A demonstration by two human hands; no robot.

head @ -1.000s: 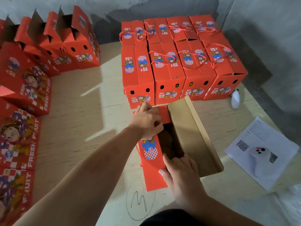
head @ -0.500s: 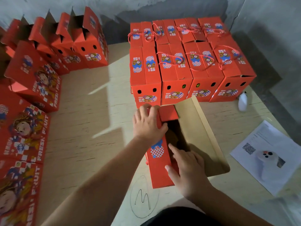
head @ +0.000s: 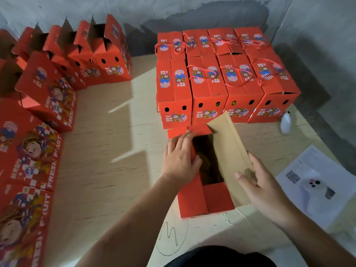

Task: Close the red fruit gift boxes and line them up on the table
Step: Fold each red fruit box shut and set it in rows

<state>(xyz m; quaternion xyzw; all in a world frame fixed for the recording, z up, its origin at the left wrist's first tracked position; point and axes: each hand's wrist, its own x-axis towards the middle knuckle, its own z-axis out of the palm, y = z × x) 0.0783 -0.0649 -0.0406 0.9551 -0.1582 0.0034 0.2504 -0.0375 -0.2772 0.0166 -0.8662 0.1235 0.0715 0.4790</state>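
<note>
Box [head: 200, 201] in work sits at six o'clock on the surface [head: 115, 151], top open, just before the closed row [head: 221, 89] at twelve. Left hand [head: 180, 160], fingers straight, presses the red left flap down; right hand [head: 264, 187], fingers spread and holding nothing, touches the raised brown flap [head: 227, 143]. Risk, I judge: the left flap may spring up if released before the brown one folds over.

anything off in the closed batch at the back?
One thing: in the back row of closed boxes, the third box from the left has a top flap not seated, leaving a dark gap at its near edge. The front-row tops lie flat. The box in front of the person is simply not closed yet.
</note>
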